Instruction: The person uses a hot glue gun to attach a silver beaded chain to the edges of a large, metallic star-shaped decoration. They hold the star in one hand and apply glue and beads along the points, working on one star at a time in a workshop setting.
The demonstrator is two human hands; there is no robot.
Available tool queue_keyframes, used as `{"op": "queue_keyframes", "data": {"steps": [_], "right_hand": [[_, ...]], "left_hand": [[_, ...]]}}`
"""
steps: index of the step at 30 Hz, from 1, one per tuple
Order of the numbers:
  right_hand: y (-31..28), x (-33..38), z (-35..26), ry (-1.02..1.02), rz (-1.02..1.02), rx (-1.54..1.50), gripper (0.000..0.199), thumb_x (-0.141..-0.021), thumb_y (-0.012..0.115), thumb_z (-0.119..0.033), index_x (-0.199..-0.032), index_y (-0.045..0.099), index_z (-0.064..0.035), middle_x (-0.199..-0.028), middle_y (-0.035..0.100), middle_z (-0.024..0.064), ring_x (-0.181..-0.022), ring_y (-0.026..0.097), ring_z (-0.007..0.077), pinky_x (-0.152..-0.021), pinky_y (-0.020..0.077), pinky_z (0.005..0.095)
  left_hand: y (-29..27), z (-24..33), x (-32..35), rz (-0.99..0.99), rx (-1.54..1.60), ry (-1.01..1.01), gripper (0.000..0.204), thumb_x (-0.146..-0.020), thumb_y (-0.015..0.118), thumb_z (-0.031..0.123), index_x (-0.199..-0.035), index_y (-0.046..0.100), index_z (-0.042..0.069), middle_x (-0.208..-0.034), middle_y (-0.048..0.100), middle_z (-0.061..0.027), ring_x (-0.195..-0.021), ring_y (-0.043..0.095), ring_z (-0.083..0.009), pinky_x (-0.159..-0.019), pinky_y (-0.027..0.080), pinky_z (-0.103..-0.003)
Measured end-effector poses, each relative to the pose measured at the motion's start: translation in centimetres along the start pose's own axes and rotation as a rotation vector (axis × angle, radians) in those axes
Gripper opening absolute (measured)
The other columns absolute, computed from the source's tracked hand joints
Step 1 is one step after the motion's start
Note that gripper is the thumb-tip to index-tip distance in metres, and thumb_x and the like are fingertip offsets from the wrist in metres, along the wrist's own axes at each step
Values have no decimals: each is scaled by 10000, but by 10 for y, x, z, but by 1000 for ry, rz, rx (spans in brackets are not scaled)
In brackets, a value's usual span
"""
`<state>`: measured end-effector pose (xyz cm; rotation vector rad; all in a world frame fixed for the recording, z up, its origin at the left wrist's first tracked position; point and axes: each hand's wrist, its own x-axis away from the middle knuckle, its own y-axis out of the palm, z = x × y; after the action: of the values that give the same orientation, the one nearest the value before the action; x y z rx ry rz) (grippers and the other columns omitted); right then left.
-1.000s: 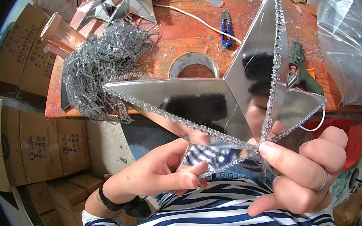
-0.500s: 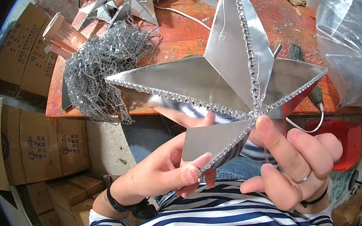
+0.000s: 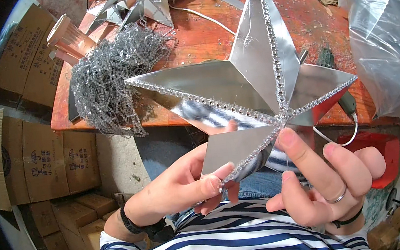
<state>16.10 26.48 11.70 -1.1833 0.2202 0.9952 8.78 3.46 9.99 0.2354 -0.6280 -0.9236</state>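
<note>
This is a small craft workshop where decorations are made by hand: a worn, reddish-brown wooden bench (image 3: pixel 327 19) is littered with scraps and carries several finished silver foil stars (image 3: pixel 145 2) at its far edge, a tangled heap of silver beaded trim (image 3: pixel 109 76), a white cable (image 3: pixel 202 17) and crumpled clear plastic bags (image 3: pixel 384 37) on the right. Stacks of brown cardboard shipping cartons (image 3: pixel 39 159) stand on the floor along the left, beside and below the bench. A large mirrored silver star edged with beaded trim (image 3: pixel 254 78) is held up over the bench.
</note>
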Motion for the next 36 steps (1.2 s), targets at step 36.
{"op": "queue_keyframes", "data": {"steps": [36], "right_hand": [[-2,-17,14,534,23,-691,188,-692,707,-47,-752,528,-61,-690,522,45,-645,442,207,-612,345,313]], "left_hand": [[6,7,-3,-16,-68,-33,859,-883,644,351,-1477,91,67,-947,583,-114,-582,502,-58,-486,407,-181]]}}
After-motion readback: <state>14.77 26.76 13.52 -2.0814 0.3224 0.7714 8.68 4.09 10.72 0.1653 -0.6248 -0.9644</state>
